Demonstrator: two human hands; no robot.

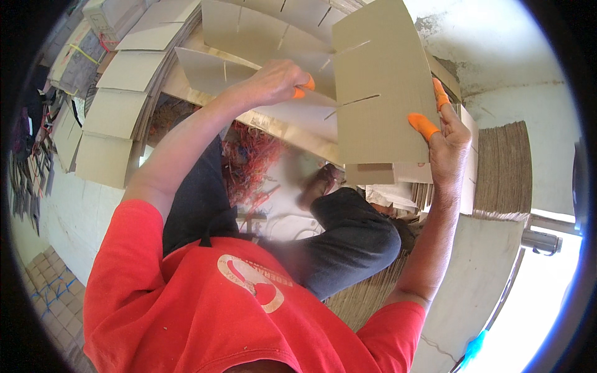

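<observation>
My right hand (449, 146) grips the right edge of a tall piece of slotted cardboard (379, 81), which stands up at the right of centre. Orange covers sit on its thumb and a finger, with the thumb on the near face. My left hand (280, 82) is closed, its orange-tipped thumb and finger drawn together. It hangs over another slotted cardboard strip (211, 71) that stands along a wooden board (289, 132). Whether anything is between those fingertips is hidden.
Overlapping cardboard sheets (112, 112) lie at the left. A thick cardboard stack (502, 168) stands at the right, by the wall. Red plastic strands (252, 161) lie on the floor near my legs. A bright opening (541, 280) shows at the lower right.
</observation>
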